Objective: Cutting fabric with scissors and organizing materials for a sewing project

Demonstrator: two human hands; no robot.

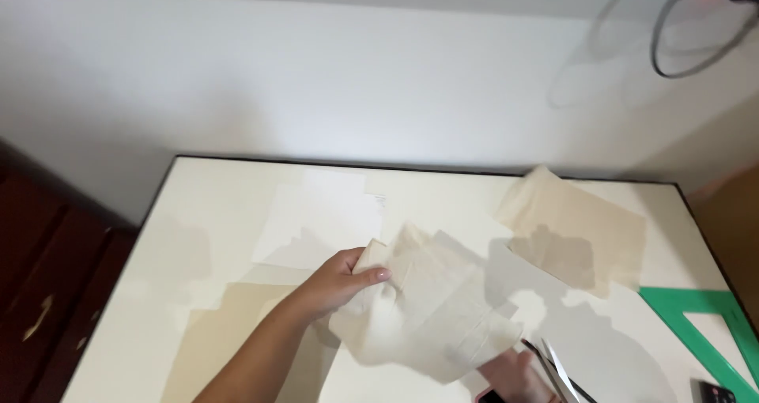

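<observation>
Above the bench (213, 205), the left hand (336, 280) pinched a cream fabric piece (427, 308) in a closed grip; below-right of it, the right hand (518, 375) gripped scissors (553, 367)

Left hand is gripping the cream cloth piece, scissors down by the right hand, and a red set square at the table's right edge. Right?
Not quite: the set square is green, not red, as the head view shows. The left hand does grip the cream cloth piece, and the scissors are by the right hand.
</observation>
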